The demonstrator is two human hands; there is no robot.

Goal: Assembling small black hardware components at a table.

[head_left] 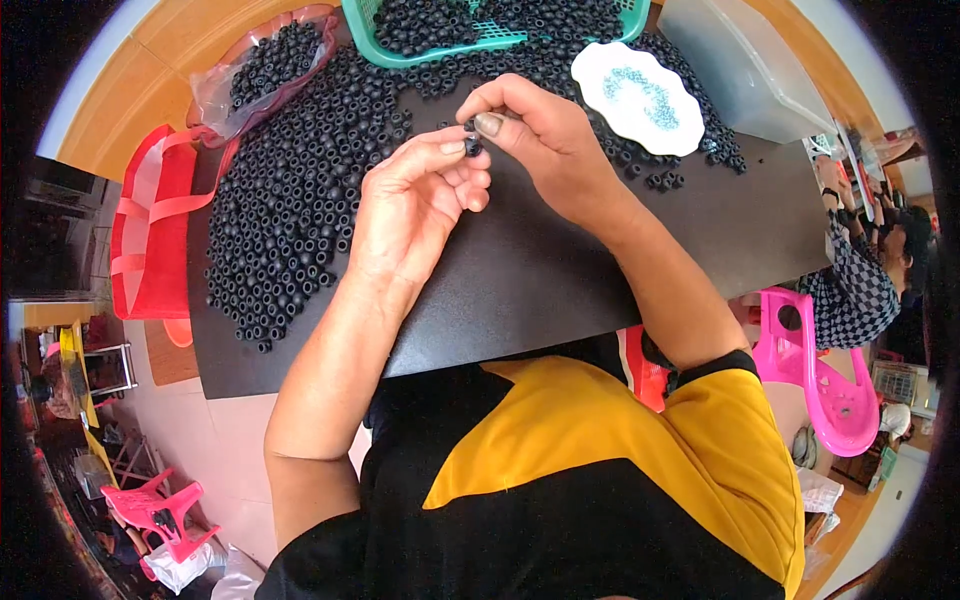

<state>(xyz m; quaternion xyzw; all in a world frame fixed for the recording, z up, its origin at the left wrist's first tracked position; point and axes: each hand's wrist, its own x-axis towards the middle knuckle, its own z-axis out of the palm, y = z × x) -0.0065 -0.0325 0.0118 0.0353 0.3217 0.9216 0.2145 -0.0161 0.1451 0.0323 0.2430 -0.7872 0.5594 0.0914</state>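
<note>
Above the dark table point(560, 290), both of my hands meet near the middle. My left hand point(410, 205) is closed, with thumb and forefinger pinching a small black ring-shaped part point(473, 147); its other fingers curl loosely below. Right against it, my right hand point(550, 140) is pinched shut, thumb to forefinger. A dark bit shows at those fingertips, too small and covered to name. A wide heap of similar hollow black parts point(300, 190) spreads to the left and behind my hands. Beyond my right hand lies a white scalloped plate point(600, 70) holding tiny bluish pieces.
A green basket point(385, 57) of black parts stands at the back. Far left are a clear pinkish bag point(212, 95) of parts and a red tote bag point(160, 245). A translucent bin point(740, 70) is at back right. Another person point(850, 290) and a pink stool point(840, 400) are to the right.
</note>
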